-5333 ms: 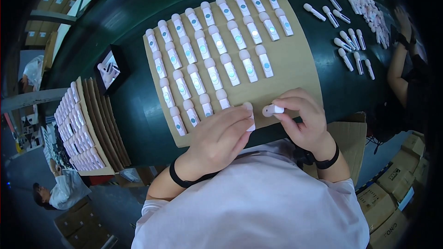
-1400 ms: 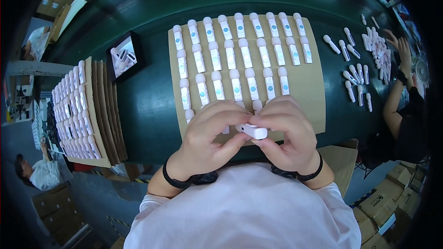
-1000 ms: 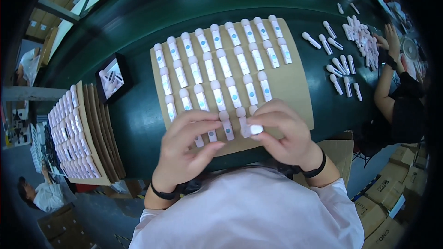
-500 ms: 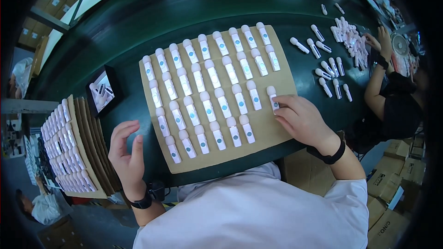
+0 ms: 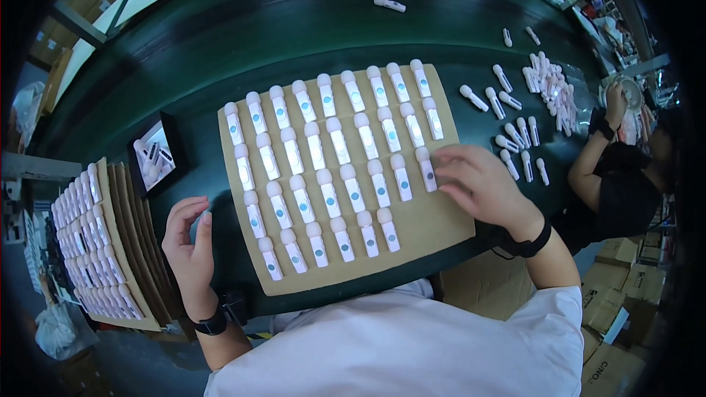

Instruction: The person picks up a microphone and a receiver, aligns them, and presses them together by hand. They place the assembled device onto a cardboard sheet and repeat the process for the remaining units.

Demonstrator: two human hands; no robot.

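Rows of small pale pink wand massagers (image 5: 337,145) with rounded heads lie on a brown cardboard sheet (image 5: 434,224), most with a round blue or grey spot on the body. At the right end of the third row lies one massager (image 5: 426,170), fully in sight. Just right of it is my right hand (image 5: 482,182), its fingers apart and nothing between them. My left hand (image 5: 190,250) hovers left of the sheet, empty, with fingers curved and thumb held away.
A dark box (image 5: 154,154) with a picture stands left of the sheet. Beyond it are stacked cardboard sheets (image 5: 136,242) topped with more massagers. Loose massagers (image 5: 555,95) are heaped on the green table (image 5: 294,22) at right, near a co-worker's arm (image 5: 596,148) and a fan.
My right hand has let go of the massager at the end of the third row and drawn slightly right. The whole view has shifted a little. The co-worker's hands have moved toward the fan.
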